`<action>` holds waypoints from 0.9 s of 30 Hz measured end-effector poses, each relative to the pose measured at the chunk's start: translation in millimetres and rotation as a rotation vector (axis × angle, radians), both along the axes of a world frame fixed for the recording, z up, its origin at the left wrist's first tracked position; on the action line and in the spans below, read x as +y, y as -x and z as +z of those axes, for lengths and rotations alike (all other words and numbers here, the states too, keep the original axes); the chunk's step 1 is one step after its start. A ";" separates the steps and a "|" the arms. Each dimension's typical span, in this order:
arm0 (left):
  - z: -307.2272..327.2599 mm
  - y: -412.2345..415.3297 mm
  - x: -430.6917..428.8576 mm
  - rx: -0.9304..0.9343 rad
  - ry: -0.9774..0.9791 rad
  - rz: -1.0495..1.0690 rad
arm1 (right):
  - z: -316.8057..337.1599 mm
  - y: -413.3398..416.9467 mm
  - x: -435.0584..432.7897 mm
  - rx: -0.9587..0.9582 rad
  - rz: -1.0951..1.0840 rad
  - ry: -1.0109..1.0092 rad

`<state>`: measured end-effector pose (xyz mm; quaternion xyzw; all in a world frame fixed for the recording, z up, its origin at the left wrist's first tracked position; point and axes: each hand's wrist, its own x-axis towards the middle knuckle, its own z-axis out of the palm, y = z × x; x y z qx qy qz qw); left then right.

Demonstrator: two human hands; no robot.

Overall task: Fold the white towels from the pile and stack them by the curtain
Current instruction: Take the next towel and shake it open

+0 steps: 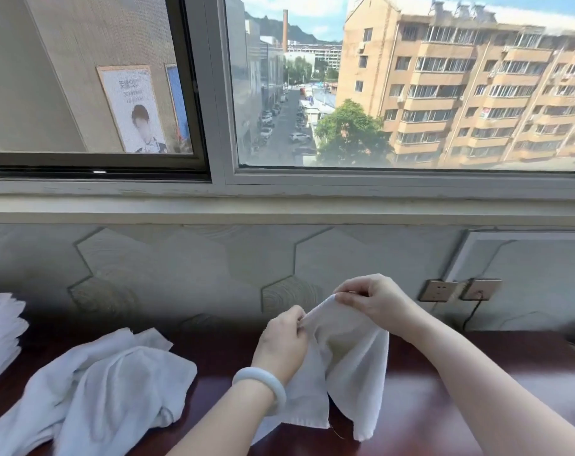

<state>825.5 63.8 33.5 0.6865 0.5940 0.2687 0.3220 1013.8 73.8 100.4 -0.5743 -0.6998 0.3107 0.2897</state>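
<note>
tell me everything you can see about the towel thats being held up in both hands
The towel is white, thin, soft woven cloth, not yet folded. It is lifted by its top edge: the left hand pinches one end, and the right hand pinches the other end a little higher. Below each grip it sags in two loose, creased flaps with a hollow between them. Its lower ends hang down over the dark red table; whether they rest on it is unclear.

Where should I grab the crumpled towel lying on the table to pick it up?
Probably the flat corner sticking out at the back edge of the crumpled towel. Pinch it from above: it lies clear of the bunched folds, so lifting there should let the rest hang open.
</note>
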 end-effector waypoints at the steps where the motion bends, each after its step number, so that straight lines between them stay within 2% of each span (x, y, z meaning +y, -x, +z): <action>1: -3.0 6.8 1.8 -0.102 0.080 0.018 | 0.5 -6.0 -0.5 -0.034 0.025 0.049; 4: 1.8 26.4 11.7 -0.387 0.215 0.037 | -1.9 -29.4 -3.4 -0.272 0.158 0.264; 6: 18.2 35.8 20.8 -0.629 0.234 0.147 | -11.9 -47.5 -5.5 -0.464 0.221 0.405; 8: 39.8 43.6 27.2 -0.849 0.244 0.250 | -24.9 -61.2 -6.4 -0.543 0.193 0.463; 10: 57.2 48.1 29.9 -0.963 0.275 0.243 | -40.3 -69.7 -8.0 -0.461 0.095 0.464; 12: 70.4 47.9 30.3 -1.041 0.330 0.203 | -57.4 -71.0 -10.7 -0.359 0.096 0.474; 15: 87.6 44.8 32.3 -1.188 0.387 0.277 | -90.7 -68.3 -20.7 -0.254 0.080 0.433; 20: 104.9 51.1 37.2 -1.311 0.446 0.441 | -121.5 -60.2 -45.0 0.290 -0.328 0.182; 23: 107.4 50.2 36.9 -1.348 0.471 0.488 | -123.7 -41.2 -55.8 0.580 -0.414 0.110; 25: 107.3 46.6 34.9 -1.363 0.486 0.494 | -119.4 -23.6 -58.3 0.653 -0.367 0.117; 27: 106.7 42.7 33.2 -1.366 0.496 0.486 | -115.2 -6.6 -56.5 0.585 -0.332 0.126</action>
